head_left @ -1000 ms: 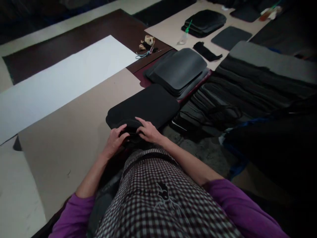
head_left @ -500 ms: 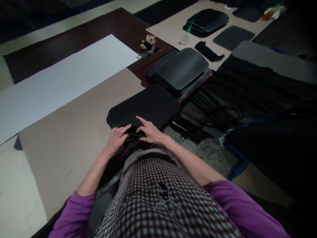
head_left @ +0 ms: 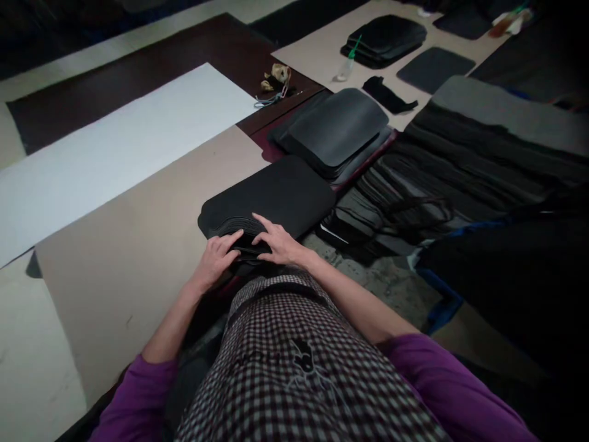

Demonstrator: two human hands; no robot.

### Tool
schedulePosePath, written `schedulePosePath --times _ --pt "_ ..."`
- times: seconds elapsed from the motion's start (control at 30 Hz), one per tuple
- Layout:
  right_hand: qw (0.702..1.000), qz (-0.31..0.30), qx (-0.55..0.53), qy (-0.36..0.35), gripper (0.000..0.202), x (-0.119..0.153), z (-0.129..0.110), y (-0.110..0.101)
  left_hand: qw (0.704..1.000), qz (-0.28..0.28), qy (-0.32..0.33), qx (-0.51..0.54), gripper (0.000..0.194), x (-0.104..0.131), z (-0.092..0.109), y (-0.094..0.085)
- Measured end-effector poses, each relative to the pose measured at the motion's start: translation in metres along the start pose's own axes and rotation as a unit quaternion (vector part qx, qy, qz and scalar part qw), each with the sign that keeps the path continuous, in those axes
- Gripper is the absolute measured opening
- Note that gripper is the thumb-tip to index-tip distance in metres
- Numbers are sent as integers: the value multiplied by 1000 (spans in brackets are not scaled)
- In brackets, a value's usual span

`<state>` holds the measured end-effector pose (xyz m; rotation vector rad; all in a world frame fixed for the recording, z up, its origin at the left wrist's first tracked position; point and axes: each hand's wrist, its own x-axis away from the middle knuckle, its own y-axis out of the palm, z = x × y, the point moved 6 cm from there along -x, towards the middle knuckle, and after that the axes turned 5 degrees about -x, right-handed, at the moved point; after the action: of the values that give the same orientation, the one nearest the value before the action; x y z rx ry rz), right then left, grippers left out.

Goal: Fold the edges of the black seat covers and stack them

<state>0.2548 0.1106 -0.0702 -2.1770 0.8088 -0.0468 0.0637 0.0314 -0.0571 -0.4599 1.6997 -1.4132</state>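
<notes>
A stack of thin black sheets with rounded corners (head_left: 276,187) lies at the table's near edge, against my apron. Its near end is bent up and fanned, so several layered edges show. My left hand (head_left: 216,256) grips that end from the left, fingers on top and thumb lower down. From the right, my right hand (head_left: 280,244) holds the same end, its index finger stretched over the raised edges and its thumb below. Between the two hands is a dark gap in the layers. How many sheets each hand pinches is hidden.
Beyond lies another pile of dark rounded sheets (head_left: 340,126). A white sheet (head_left: 129,153) and beige board (head_left: 151,202) cover the table's left. Farther back are a green-tipped bottle (head_left: 347,64), a black strip (head_left: 389,97) and more sheets (head_left: 386,37). Stacked dark material (head_left: 488,147) stands right.
</notes>
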Motion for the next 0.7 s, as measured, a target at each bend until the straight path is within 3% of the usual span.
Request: schedulePosePath --times 0.1,0.2,0.4,0.57,0.7 --pt "1000 -5 21 -4 49 2 -1 2 1000 3 -5 3 18 -2 -1 1" --pt "999 13 29 -3 36 2 -2 1 1000 14 -9 8 17 -1 -4 3" --pt "1000 22 2 14 26 -1 -2 -4 1000 6 0 16 42 6 -1 3" --pt "1000 16 -2 15 30 0 -1 -4 1000 -5 6 8 21 3 7 -3" --pt "1000 -1 -2 -2 39 1 -1 -1 1000 5 3 -17 18 -2 5 -4"
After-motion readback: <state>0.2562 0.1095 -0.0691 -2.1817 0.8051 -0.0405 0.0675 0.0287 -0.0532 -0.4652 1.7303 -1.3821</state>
